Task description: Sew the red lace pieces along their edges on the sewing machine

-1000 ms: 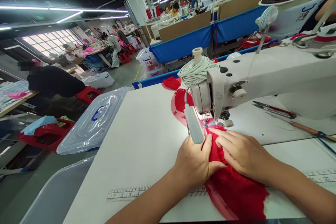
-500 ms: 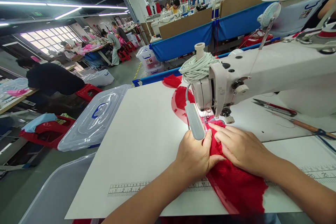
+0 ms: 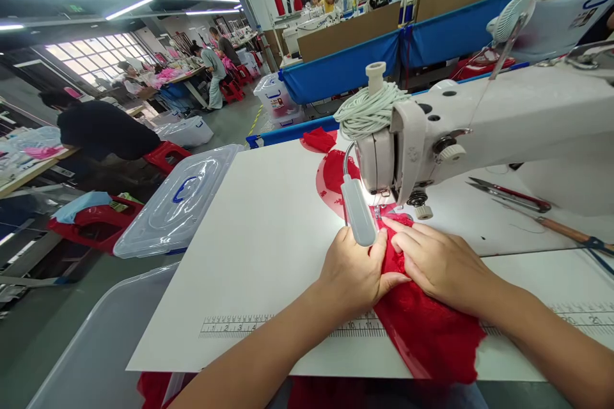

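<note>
Red lace fabric (image 3: 426, 332) runs from the front edge of the white sewing table (image 3: 259, 236) up under the needle of a white sewing machine (image 3: 518, 121). My left hand (image 3: 352, 271) is closed on the fabric's left edge, thumb toward the right. On the other side my right hand (image 3: 444, 265) grips the bunched lace, its index finger stretched close to the presser foot (image 3: 378, 211). A small grey-white lamp (image 3: 359, 211) hangs over my left fingers and partly hides them. Behind the needle, sewn-looking red and pink pieces (image 3: 336, 176) lie on the table.
Scissors (image 3: 511, 193) and a wooden-handled tool (image 3: 566, 230) lie right of the machine. A printed ruler (image 3: 235, 327) crosses the table front. Clear plastic bins (image 3: 180, 198) stand at the left. Coiled pale cord (image 3: 369, 112) sits on the machine head. Other people sit working farther back.
The camera view has shifted slightly, so the table's front edge sits higher in the picture. Both hands stay on the fabric, which has moved very little, if at all.
</note>
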A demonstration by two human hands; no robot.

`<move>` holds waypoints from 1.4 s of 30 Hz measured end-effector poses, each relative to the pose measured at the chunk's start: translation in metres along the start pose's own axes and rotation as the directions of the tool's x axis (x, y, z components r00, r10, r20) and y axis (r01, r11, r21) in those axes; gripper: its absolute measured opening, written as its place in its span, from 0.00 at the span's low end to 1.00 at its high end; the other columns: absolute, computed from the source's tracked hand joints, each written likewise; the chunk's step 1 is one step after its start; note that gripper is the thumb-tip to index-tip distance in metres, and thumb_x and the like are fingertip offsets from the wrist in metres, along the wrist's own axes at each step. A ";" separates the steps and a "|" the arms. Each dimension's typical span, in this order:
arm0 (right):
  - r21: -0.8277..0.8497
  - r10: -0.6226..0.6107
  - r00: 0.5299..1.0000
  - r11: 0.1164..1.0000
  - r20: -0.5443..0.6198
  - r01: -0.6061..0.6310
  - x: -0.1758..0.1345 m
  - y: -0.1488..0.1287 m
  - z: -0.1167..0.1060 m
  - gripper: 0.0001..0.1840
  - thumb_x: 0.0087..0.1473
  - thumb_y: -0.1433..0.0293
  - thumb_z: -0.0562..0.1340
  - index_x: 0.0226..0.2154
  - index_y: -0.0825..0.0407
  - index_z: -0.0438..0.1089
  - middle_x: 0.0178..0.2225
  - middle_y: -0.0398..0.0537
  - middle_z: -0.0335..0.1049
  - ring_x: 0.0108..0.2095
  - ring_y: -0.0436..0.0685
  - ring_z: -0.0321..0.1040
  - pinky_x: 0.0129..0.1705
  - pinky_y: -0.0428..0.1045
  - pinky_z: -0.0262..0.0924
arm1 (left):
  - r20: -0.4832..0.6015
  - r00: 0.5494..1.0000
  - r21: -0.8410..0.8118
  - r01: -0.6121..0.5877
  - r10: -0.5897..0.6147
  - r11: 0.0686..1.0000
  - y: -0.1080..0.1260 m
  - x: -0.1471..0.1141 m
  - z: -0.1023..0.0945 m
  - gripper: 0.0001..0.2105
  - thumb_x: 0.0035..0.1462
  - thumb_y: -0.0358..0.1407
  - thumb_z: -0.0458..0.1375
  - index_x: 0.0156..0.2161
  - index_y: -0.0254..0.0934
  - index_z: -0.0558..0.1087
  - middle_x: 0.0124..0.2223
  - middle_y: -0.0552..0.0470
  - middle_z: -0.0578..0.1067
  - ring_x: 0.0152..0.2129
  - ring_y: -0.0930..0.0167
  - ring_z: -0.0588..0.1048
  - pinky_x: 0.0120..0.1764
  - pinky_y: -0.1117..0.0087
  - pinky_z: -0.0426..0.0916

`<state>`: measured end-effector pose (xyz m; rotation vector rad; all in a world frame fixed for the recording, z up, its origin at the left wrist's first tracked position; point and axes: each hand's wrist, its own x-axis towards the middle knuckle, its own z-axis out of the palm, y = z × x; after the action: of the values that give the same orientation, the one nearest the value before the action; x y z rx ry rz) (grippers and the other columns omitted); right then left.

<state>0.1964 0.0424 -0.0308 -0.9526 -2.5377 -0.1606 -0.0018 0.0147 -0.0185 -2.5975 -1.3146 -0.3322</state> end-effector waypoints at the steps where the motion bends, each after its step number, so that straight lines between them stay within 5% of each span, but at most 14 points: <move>1: -0.002 -0.002 1.000 1.000 -0.004 0.002 0.000 0.000 0.000 0.13 0.56 0.76 0.52 0.34 0.51 0.72 0.53 0.53 0.76 0.40 0.58 0.74 0.33 0.51 0.69 | 0.001 1.000 -0.002 -0.002 0.002 1.000 0.000 0.000 0.000 0.39 0.67 0.60 0.36 0.51 0.27 0.75 0.37 0.39 0.77 0.37 0.57 0.74 0.39 0.60 0.68; 15: 0.044 -0.006 1.000 0.999 0.008 0.006 0.003 0.003 0.002 0.13 0.56 0.77 0.52 0.33 0.52 0.72 0.53 0.55 0.75 0.39 0.60 0.74 0.33 0.54 0.71 | -0.067 0.997 0.004 -0.027 0.027 1.000 -0.007 -0.002 0.003 0.40 0.69 0.57 0.30 0.57 0.27 0.71 0.41 0.36 0.77 0.39 0.57 0.74 0.44 0.55 0.67; 19: 0.078 0.005 1.000 0.997 -0.004 -0.004 0.000 0.005 0.002 0.17 0.56 0.77 0.52 0.44 0.56 0.72 0.54 0.60 0.73 0.45 0.62 0.74 0.41 0.55 0.72 | -0.096 0.987 -0.049 -0.131 0.126 0.990 -0.013 -0.001 -0.002 0.42 0.68 0.58 0.27 0.53 0.26 0.73 0.45 0.34 0.76 0.39 0.58 0.74 0.44 0.56 0.68; 23: 0.130 -0.028 0.998 0.991 -0.063 0.036 -0.012 0.004 0.004 0.24 0.56 0.78 0.52 0.54 0.55 0.68 0.58 0.58 0.70 0.53 0.61 0.70 0.49 0.57 0.70 | 0.012 0.975 -0.170 -0.216 0.221 0.962 -0.017 -0.001 -0.010 0.38 0.70 0.55 0.28 0.44 0.30 0.75 0.39 0.42 0.75 0.30 0.65 0.72 0.32 0.65 0.67; 29: 0.117 -0.078 0.992 0.989 -0.103 0.090 -0.019 0.009 0.000 0.17 0.57 0.81 0.52 0.40 0.51 0.72 0.46 0.48 0.78 0.40 0.59 0.72 0.39 0.54 0.68 | 0.088 0.989 -0.227 -0.097 0.120 0.969 -0.015 0.001 -0.017 0.39 0.69 0.55 0.26 0.47 0.30 0.73 0.34 0.46 0.72 0.27 0.67 0.70 0.29 0.67 0.66; 42: 0.068 -0.049 0.989 0.996 -0.143 0.059 -0.019 0.011 0.000 0.18 0.49 0.85 0.54 0.36 0.51 0.71 0.35 0.47 0.77 0.33 0.56 0.68 0.32 0.51 0.61 | 0.014 0.982 -0.048 -0.188 0.189 0.981 -0.016 -0.007 -0.012 0.38 0.67 0.59 0.33 0.57 0.30 0.72 0.54 0.33 0.74 0.40 0.61 0.75 0.38 0.62 0.72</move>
<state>0.2163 0.0396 -0.0394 -0.8154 -2.4236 -0.1454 -0.0202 0.0147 -0.0077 -2.7430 -1.0665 -0.3105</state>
